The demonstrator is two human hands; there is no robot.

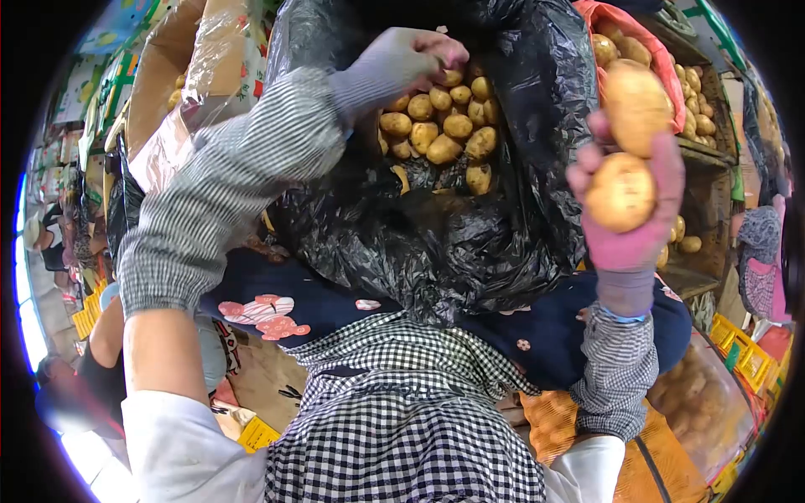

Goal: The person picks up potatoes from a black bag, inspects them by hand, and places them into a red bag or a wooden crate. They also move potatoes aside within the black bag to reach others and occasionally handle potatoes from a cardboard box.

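Note:
Small potatoes (444,149) lie in a container lined with a black plastic bag (436,251) in front of me. My left hand (415,59), in a grey and pink glove, is over the back of these potatoes with its fingers bent together; what it holds, if anything, is hidden. On the right, my right hand (629,193), in a pink glove, is raised beside the bag with its fingers around a large potato (620,192). Another large potato (637,105) rests just above it, against the fingers. Both are slightly blurred.
A red bag (641,29) of larger potatoes stands at the upper right, by wooden shelves (700,163) with more potatoes. Open cardboard boxes (163,67) are at the upper left. An orange mesh sack (671,453) lies at the lower right. Other people (759,251) are at both edges.

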